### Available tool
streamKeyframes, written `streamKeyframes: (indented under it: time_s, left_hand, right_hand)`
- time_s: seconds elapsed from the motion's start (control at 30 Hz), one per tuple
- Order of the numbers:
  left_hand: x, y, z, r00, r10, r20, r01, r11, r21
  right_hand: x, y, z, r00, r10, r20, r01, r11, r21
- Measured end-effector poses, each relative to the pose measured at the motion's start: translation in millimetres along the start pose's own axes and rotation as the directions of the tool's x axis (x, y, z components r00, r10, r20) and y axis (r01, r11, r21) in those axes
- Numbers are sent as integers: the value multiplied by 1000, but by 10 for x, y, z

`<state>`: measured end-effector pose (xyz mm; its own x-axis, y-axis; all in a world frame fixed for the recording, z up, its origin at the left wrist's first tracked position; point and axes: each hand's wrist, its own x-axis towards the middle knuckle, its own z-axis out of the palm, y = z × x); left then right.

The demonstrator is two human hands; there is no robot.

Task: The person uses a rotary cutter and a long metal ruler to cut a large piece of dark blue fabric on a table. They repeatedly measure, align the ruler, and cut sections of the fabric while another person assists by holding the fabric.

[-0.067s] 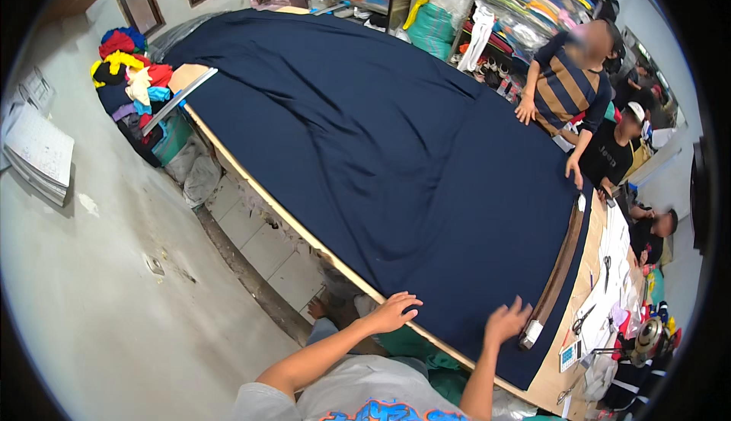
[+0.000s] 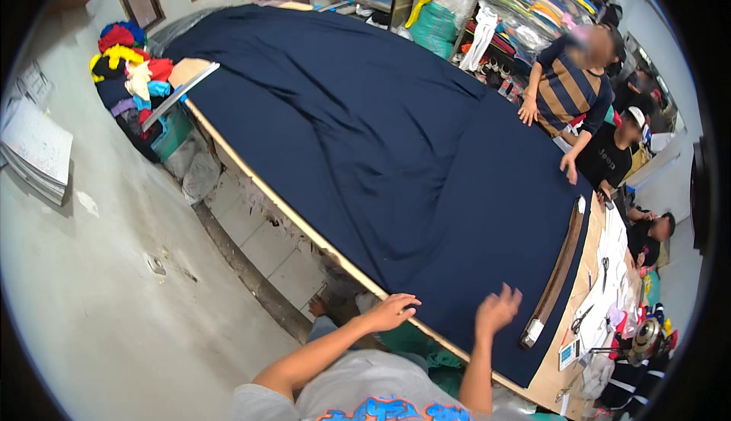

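A wide sheet of dark navy fabric [image 2: 472,215] covers the long table, smoother at the near right and wrinkled toward the middle and far left. My left hand [image 2: 392,312] rests at the table's near edge on the fabric, fingers stretched out and holding nothing. Over the cloth at the near right is my right hand [image 2: 499,309], empty with its fingers apart; whether it touches the cloth I cannot tell. Just right of it, a long brown bar [image 2: 560,276] with white ends lies along the fabric's right end, apart from my hand.
Across the table stands a person in a striped shirt [image 2: 575,86], hands at the fabric's far edge. Scissors [image 2: 582,318], a calculator [image 2: 569,355] and white papers [image 2: 598,291] lie at the right end. Colourful cloth scraps [image 2: 133,74] are heaped at far left, near a metal strip [image 2: 183,95].
My right hand has moved a little left and away from me, farther from the bar. My left hand stays at the edge. The other person's near hand has shifted slightly.
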<state>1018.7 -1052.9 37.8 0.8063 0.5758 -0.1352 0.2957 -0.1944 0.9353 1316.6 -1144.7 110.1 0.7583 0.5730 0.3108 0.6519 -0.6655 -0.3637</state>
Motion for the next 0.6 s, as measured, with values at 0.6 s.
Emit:
streamKeyframes:
  time_s: [0.6]
  left_hand:
    - [-1827,-1653,-3490,672,-491,-555,189,837,-513]
  right_hand:
    - [-702,-4207,2089,775,-552,308,424,816,394]
